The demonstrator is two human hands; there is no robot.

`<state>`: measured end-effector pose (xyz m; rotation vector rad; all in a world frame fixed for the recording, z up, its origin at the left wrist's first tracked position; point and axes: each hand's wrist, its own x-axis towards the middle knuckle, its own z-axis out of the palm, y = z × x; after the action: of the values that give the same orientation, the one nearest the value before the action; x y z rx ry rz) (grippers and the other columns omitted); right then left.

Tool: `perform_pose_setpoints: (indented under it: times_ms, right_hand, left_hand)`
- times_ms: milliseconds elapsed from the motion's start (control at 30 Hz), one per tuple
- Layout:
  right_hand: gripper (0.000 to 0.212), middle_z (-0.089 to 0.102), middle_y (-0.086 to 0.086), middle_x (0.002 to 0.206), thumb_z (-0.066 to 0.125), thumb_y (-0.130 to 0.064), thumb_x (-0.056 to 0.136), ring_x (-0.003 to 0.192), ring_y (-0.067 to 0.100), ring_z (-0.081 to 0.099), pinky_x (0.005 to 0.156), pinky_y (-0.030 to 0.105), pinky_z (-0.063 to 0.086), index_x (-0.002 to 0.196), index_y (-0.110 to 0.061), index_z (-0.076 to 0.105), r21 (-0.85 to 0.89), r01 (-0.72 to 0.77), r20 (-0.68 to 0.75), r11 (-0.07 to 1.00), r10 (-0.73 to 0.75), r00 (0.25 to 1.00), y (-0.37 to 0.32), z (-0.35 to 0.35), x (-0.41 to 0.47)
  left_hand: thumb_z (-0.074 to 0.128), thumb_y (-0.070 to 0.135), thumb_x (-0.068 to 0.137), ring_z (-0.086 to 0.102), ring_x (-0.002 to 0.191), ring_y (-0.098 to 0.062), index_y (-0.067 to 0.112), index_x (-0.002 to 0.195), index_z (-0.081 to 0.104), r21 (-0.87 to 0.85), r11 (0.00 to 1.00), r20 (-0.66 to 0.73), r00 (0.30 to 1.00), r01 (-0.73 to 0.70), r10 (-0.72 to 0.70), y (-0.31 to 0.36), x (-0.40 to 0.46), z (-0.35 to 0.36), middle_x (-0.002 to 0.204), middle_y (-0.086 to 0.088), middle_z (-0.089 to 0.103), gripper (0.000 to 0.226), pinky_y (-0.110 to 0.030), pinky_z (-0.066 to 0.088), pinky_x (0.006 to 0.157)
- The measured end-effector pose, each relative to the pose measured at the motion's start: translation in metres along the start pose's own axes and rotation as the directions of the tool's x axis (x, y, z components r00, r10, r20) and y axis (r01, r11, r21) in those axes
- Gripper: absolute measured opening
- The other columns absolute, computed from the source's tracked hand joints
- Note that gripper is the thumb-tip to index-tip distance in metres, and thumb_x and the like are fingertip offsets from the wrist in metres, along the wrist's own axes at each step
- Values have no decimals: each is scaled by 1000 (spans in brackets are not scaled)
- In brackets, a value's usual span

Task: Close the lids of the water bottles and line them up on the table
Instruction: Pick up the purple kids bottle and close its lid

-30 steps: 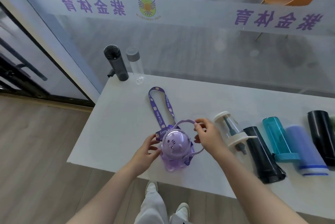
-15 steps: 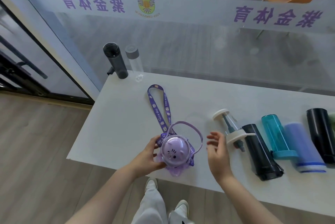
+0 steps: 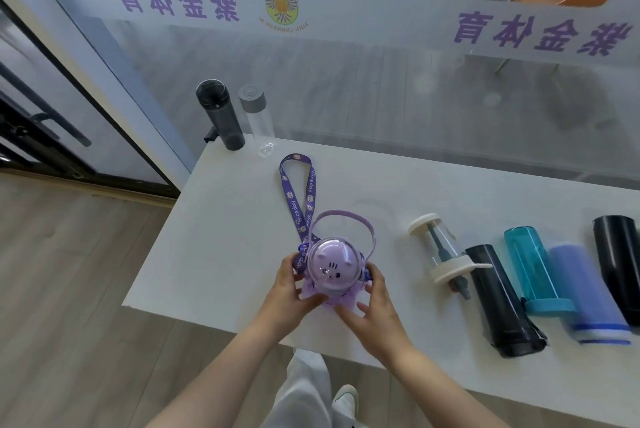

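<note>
So the purple bottle (image 3: 331,271) with the little cat face on its domed lid is standing upright near the front edge of the white table (image 3: 221,254), and both hands are wrapped around it. The left hand (image 3: 289,292) cups the bottle's left side with the thumb tucked under the lower front, fingers curled against the body. The right hand (image 3: 375,310) presses on the bottle's right side, fingers spread and touching the frilly lower part, so it's a two-handed grip on the same bottle. The dome lid looks seated on top. The bottle's hoop handle (image 3: 346,219) arcs over behind it, and its purple lanyard (image 3: 298,192) trails flat across the table away from the person.

To the right of the purple bottle there's a row of bottles lying on their sides, well apart from the hands: a clear bottle (image 3: 440,247) with cream ends, then a dark bottle (image 3: 498,299), a teal bottle (image 3: 530,268), a blue-violet bottle (image 3: 585,292) and a black bottle (image 3: 620,265), the last few touching. Way behind the purple bottle, at the table's far left corner, a smoky black bottle (image 3: 221,116) and a clear bottle with a grey cap (image 3: 258,116) stand upright side by side.
</note>
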<state>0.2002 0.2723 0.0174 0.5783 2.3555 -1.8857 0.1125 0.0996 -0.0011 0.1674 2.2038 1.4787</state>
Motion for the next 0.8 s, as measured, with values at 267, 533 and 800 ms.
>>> perform_pose_setpoints:
  times_ms: [267,533,800]
  right_hand:
    - [59,48,-8,131,71,-30,84,113,-7,51,93,29,52,122,-52,31,11,28,-66,1000,-27,997,-24,4,85]
    - [54,49,-8,130,69,-31,85,115,1,53,93,30,52,113,-61,33,50,32,-143,998,-24,989,-47,4,167]
    - [61,48,-13,129,74,-36,78,114,-2,53,88,28,54,126,-39,37,107,7,-217,994,17,976,-64,0,233]
  left_hand:
    - [84,50,54,54,108,11,70,108,34,-44,999,-54,998,-16,13,15,72,-19,128,16,48,76,-13,52,76]
    - [81,53,57,54,115,-4,65,111,32,-25,999,26,999,-37,38,40,164,-44,126,19,49,74,-39,55,92]
    - [81,45,64,56,112,-5,55,121,36,-14,995,69,993,-94,95,62,237,-56,121,28,54,74,-43,55,92]
